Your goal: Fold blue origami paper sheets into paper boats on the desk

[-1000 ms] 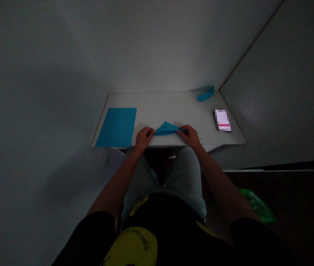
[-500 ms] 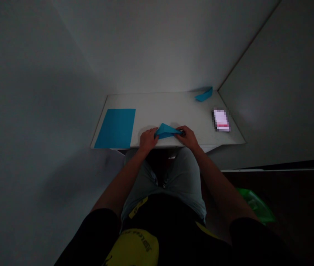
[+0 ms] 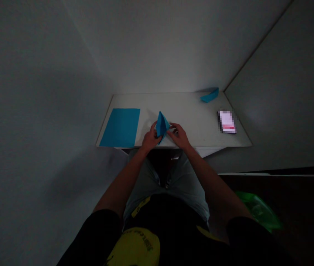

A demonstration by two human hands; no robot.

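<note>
Between my hands, over the front edge of the white table, is a folded blue paper boat. It is turned with one point toward the wall, and its open hollow shows. My left hand grips it from the left and below, thumb across the near part. On the other side, my right hand pinches its right flank with thumb and fingertips. Left of my hands lies a flat blue paper sheet. A second blue paper boat rests at the table's back right corner.
At the right of the table lies a phone with a lit, blurred screen. Walls close in the back and both sides. A green plastic bag is on the dark floor at lower right.
The held paper boat has turned from lying sideways to pointing away from me, and its hollow has come into view. My right hand has shifted left, closer to my left hand.
</note>
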